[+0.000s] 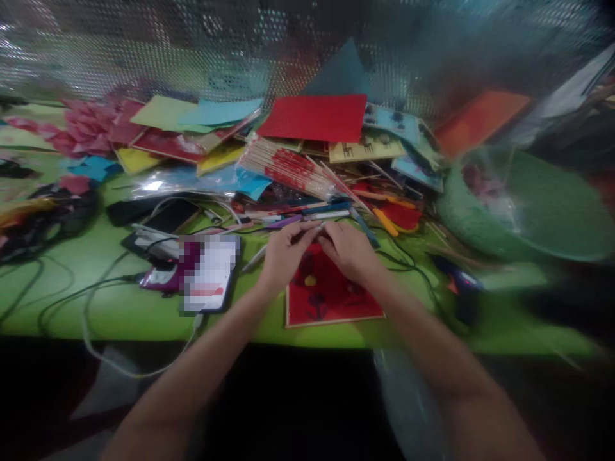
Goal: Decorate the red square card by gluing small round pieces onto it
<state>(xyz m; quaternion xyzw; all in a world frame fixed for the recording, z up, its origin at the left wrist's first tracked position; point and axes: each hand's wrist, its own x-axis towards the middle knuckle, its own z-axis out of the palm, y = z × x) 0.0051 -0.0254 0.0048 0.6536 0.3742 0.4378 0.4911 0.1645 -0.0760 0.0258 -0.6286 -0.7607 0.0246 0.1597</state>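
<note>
My left hand [284,251] and my right hand [353,251] meet over the far edge of a red card [336,304] with dark painted shapes and a pale border. Fingers and thumbs of both hands are pinched together around something small and pale, too blurred to name. The card lies flat on the green table [269,326], partly covered by my hands. Just beyond my fingertips are several pens [331,216]. A white pen-like stick [254,259] lies left of my left hand.
A phone [211,275] with a cable lies left, beside a purple device [161,276]. Behind are a heap of coloured papers, a red sheet [314,118] and bundled sticks [288,166]. A green basin [552,205] stands right, near a dark blurred object [459,285]. Pink paper flowers [89,125] lie far left.
</note>
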